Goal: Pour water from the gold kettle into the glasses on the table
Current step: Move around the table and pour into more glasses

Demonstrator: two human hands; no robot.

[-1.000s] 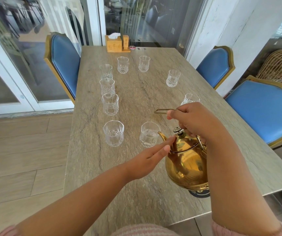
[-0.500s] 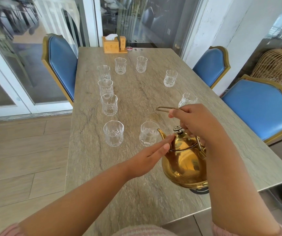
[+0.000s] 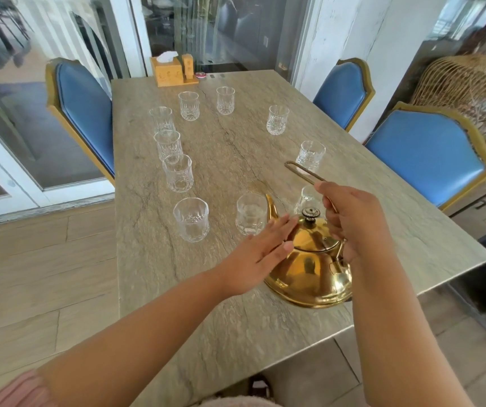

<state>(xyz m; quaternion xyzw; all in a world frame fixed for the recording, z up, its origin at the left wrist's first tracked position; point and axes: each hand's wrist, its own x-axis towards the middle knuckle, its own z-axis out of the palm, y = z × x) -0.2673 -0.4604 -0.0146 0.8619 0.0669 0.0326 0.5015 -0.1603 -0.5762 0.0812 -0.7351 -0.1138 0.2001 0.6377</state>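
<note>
The gold kettle (image 3: 309, 268) is held tilted above the near right part of the stone table (image 3: 235, 333), its spout (image 3: 271, 205) beside a near glass (image 3: 251, 213) that holds some water. My right hand (image 3: 353, 221) is shut on the kettle's thin wire handle (image 3: 301, 171). My left hand (image 3: 262, 254) lies flat with fingers straight against the kettle's lid and shoulder. Another glass (image 3: 306, 198) stands partly hidden behind the kettle. Several cut glasses stand in a loop on the table, among them a near-left glass (image 3: 191, 219).
Blue chairs with gold frames stand at the left (image 3: 83, 113) and at the right (image 3: 429, 154). A wooden tissue box (image 3: 169, 71) sits at the table's far end. A wicker chair (image 3: 470, 89) is at the far right. The table's near right corner lies close to the kettle.
The kettle has lifted and swung left, hiding the dark coaster beneath it, its spout closer to the near glass. My left hand has slid further onto the lid.
</note>
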